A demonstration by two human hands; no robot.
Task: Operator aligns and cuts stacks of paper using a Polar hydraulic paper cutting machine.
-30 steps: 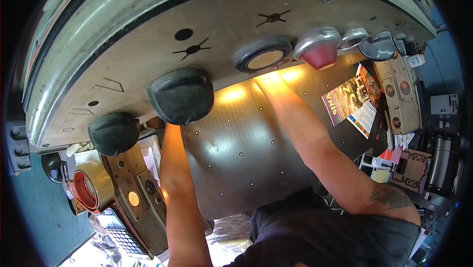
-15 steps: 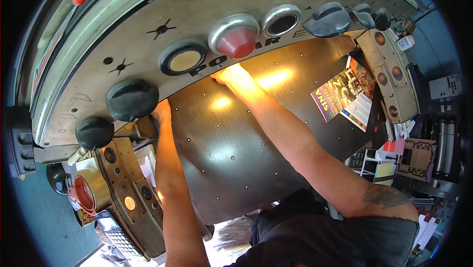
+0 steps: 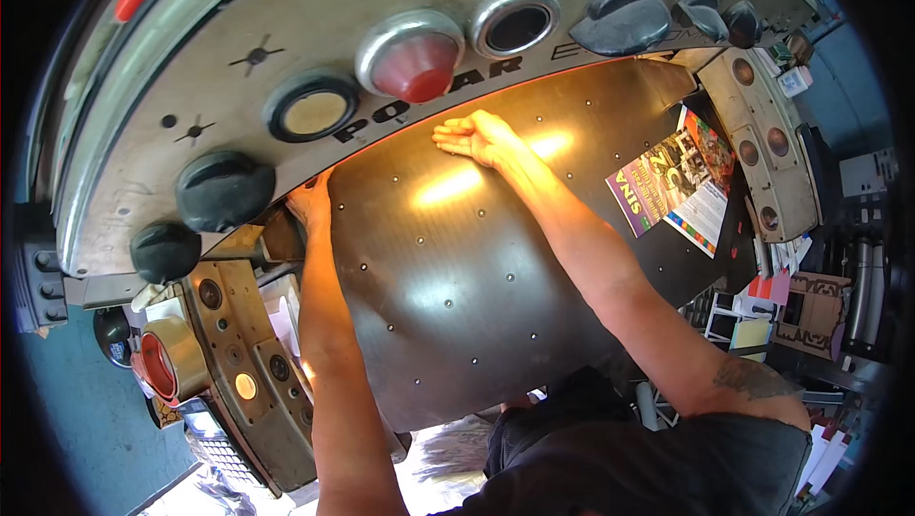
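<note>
My right hand (image 3: 477,138) is over the far part of a dark metal machine table (image 3: 448,259), just short of the front panel (image 3: 229,87). Its fingers stretch out to the left and nothing shows in them. My left hand (image 3: 312,200) is at the table's far left corner. The panel's lower edge cuts across its fingers, so their grip is hidden. Close by that hand is a large black knob (image 3: 226,190) on the panel. Small round studs dot the table, and warm lamp light shines on it near my right hand.
Colourful printed sheets (image 3: 672,182) lie at the table's right side. Along the panel are a red button (image 3: 415,59), a yellow button (image 3: 313,111) and dark knobs (image 3: 621,19). Left of the table, a roll of tape (image 3: 176,359) stands beside a metal side block (image 3: 250,364) and a keypad (image 3: 214,445).
My right hand has come back from under the panel's edge and moved slightly right, its fingers now in sight. My left hand stays at the corner. The view has shifted a little.
</note>
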